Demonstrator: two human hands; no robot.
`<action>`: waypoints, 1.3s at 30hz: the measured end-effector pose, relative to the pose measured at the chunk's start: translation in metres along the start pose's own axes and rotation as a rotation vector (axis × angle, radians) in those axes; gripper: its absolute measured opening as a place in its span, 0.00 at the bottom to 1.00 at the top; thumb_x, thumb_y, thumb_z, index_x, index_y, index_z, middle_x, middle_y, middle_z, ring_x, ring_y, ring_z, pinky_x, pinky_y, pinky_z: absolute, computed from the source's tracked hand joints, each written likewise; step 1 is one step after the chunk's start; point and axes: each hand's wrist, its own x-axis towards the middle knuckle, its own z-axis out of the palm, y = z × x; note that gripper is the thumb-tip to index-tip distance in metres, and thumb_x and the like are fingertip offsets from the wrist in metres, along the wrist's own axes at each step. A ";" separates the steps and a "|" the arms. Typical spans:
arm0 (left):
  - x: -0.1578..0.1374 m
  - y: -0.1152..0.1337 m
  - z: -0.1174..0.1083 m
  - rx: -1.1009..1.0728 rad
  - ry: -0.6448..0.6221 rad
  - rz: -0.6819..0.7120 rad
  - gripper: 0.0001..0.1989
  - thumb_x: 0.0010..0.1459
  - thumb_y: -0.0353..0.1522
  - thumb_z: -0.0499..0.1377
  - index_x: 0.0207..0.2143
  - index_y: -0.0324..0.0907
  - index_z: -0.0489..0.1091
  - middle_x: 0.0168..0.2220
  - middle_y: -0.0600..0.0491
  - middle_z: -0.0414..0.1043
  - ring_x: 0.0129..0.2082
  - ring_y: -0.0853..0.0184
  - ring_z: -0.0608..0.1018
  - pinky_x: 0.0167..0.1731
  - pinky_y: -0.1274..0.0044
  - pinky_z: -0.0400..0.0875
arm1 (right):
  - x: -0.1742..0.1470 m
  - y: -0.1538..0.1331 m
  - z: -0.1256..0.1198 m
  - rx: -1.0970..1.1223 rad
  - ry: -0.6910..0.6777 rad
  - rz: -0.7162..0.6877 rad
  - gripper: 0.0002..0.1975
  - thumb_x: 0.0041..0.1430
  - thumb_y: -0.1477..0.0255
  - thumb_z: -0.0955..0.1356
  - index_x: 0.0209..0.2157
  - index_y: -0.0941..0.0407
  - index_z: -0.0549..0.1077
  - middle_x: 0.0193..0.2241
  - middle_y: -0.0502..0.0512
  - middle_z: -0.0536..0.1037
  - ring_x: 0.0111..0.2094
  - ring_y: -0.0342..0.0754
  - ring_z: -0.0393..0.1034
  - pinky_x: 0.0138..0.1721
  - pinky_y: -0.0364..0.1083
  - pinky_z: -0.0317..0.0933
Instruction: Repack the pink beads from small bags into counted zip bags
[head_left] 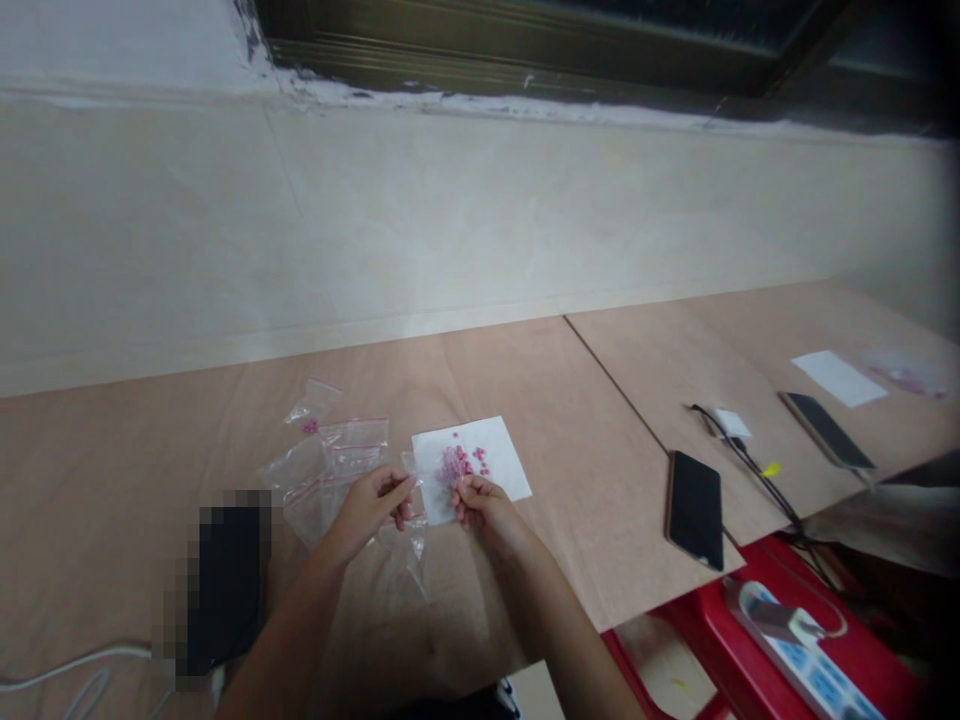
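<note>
My left hand (384,500) is closed in a pinch over the clear zip bags (352,440). Clear film shows by its fingertips, but what they grip is hard to make out. My right hand (480,502) pinches the lower end of a small clear plastic bag (450,462). This bag lies over the white paper (514,470), and pink shows through it. Small pink beads (480,457) are scattered on the paper beside it. Another small zip bag (313,402) with a few pink beads rests farther left. More clear film (409,560) hangs below my left hand.
A dark phone (225,590), partly pixelated, lies at left with a white cable (90,655). To the right are a black phone (695,510), dark cables (750,465), another phone (825,430) and white paper (840,378). A power strip (806,655) sits on a red stool (874,650).
</note>
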 end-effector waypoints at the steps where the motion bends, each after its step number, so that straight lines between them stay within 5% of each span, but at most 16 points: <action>1: -0.001 0.000 0.001 -0.006 0.005 0.005 0.18 0.46 0.45 0.60 0.21 0.38 0.62 0.16 0.60 0.64 0.15 0.75 0.68 0.16 0.82 0.63 | -0.001 0.000 0.001 0.010 -0.003 0.008 0.14 0.41 0.64 0.73 0.24 0.58 0.70 0.20 0.49 0.71 0.17 0.38 0.62 0.17 0.39 0.53; 11: -0.013 0.009 0.000 0.000 -0.002 0.079 0.17 0.48 0.44 0.59 0.22 0.39 0.61 0.17 0.60 0.64 0.15 0.75 0.67 0.15 0.83 0.62 | -0.010 -0.004 0.007 0.030 0.137 -0.035 0.13 0.40 0.64 0.73 0.26 0.58 0.73 0.29 0.53 0.74 0.21 0.39 0.62 0.18 0.38 0.55; 22: -0.024 0.005 -0.008 0.055 -0.094 0.093 0.15 0.48 0.42 0.60 0.24 0.39 0.64 0.17 0.59 0.64 0.17 0.74 0.68 0.19 0.81 0.63 | -0.014 -0.010 0.021 0.026 0.258 -0.096 0.19 0.35 0.69 0.74 0.32 0.55 0.67 0.21 0.47 0.73 0.16 0.39 0.60 0.17 0.39 0.52; 24: -0.030 -0.004 -0.020 0.109 -0.114 0.037 0.15 0.47 0.42 0.60 0.26 0.39 0.65 0.18 0.58 0.65 0.18 0.72 0.69 0.19 0.80 0.64 | -0.020 -0.021 0.026 -0.058 0.235 -0.188 0.21 0.35 0.70 0.73 0.33 0.54 0.65 0.17 0.43 0.69 0.15 0.38 0.56 0.16 0.39 0.49; 29: -0.049 -0.002 -0.039 0.261 0.226 0.134 0.14 0.51 0.41 0.56 0.36 0.41 0.68 0.34 0.52 0.71 0.34 0.65 0.73 0.32 0.76 0.68 | -0.047 -0.057 0.054 -0.437 -0.010 -0.353 0.16 0.43 0.70 0.71 0.34 0.54 0.64 0.16 0.41 0.66 0.17 0.38 0.56 0.20 0.39 0.48; 34: -0.067 0.023 -0.024 0.279 -0.031 0.243 0.11 0.56 0.39 0.53 0.34 0.41 0.70 0.31 0.53 0.70 0.32 0.67 0.72 0.31 0.79 0.65 | -0.072 -0.079 0.086 -0.728 -0.208 -0.386 0.14 0.49 0.71 0.68 0.39 0.55 0.66 0.20 0.44 0.69 0.22 0.40 0.60 0.27 0.42 0.53; 39: -0.081 0.020 -0.014 0.250 0.078 0.278 0.12 0.56 0.39 0.53 0.30 0.39 0.68 0.26 0.56 0.66 0.28 0.70 0.68 0.28 0.80 0.62 | -0.075 -0.068 0.100 -0.806 -0.149 -0.413 0.10 0.49 0.67 0.68 0.34 0.56 0.70 0.25 0.49 0.71 0.28 0.43 0.64 0.30 0.43 0.56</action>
